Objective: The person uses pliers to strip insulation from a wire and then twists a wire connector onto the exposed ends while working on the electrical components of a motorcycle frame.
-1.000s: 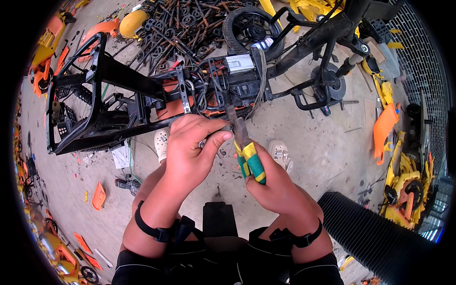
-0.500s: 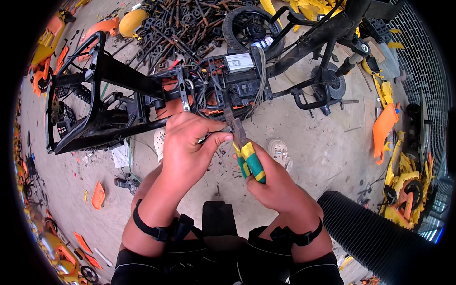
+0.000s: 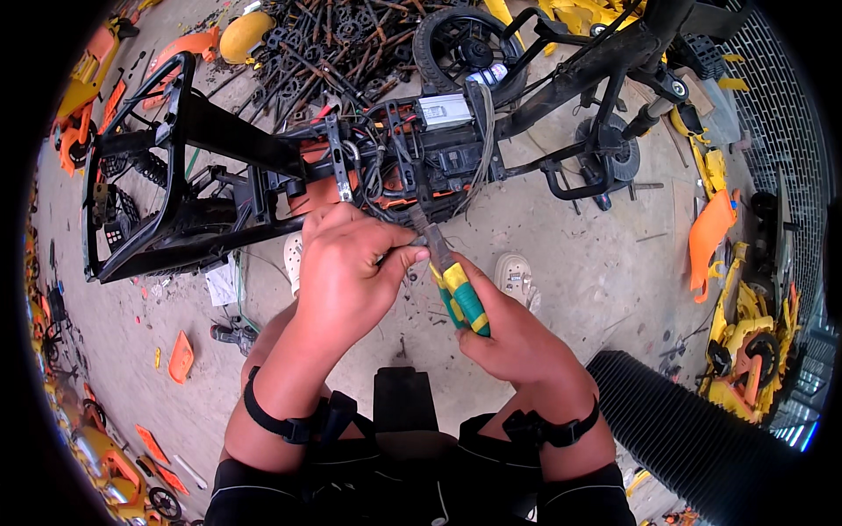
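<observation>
Pliers (image 3: pixel 456 285) with green-and-yellow handles, clamped in the right hand (image 3: pixel 513 337), their metal nose tilted up into the black cable bundle (image 3: pixel 399 188) of a stripped scooter frame (image 3: pixel 219 175) lying on the concrete floor (image 3: pixel 596 263). The left hand (image 3: pixel 346 280) is closed, thumb and fingers pinched together on a wire beside the pliers' nose. A black wheel (image 3: pixel 465 48) stands behind the frame.
</observation>
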The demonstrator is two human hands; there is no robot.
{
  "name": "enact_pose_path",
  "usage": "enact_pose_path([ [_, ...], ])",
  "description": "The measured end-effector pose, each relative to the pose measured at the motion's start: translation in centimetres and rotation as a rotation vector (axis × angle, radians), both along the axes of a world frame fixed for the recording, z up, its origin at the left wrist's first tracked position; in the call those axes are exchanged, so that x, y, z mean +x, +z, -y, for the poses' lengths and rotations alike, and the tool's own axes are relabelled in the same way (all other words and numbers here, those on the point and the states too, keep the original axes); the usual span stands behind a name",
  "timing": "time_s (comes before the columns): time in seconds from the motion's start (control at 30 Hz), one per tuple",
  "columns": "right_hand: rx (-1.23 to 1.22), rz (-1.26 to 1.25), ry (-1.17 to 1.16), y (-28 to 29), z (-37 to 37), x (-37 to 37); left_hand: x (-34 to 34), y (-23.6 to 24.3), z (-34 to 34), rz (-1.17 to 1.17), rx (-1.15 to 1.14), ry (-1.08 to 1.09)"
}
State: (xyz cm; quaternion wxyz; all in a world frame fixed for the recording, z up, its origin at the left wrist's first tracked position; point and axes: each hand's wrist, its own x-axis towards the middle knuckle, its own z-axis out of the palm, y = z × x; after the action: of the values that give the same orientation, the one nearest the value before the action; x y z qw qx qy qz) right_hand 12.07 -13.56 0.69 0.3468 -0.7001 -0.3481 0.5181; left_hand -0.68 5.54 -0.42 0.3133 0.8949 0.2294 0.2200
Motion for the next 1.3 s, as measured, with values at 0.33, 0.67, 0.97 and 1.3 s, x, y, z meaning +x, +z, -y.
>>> enact_pose_path([
  [0.33,0.053,0.018,0.044,0.6,-1.3,-0.5,-0.2,0.4,0.2,0.044,0.239,0.039],
  [0.67,0.068,0.068,0.034,0.6,-1.1,-1.2,-0.6,0.9,0.2,0.036,0.293,0.04],
  [0.97,0.093,0.037,-0.09,0.6,-0.7,-1.3,-0.4,0.7,0.2,0.096,0.225,0.014],
  [1.3,0.107,-0.023,-0.154,-0.1,-1.1,-1.8,-0.5,-0.2,0.0,0.049,-0.015,-0.008],
])
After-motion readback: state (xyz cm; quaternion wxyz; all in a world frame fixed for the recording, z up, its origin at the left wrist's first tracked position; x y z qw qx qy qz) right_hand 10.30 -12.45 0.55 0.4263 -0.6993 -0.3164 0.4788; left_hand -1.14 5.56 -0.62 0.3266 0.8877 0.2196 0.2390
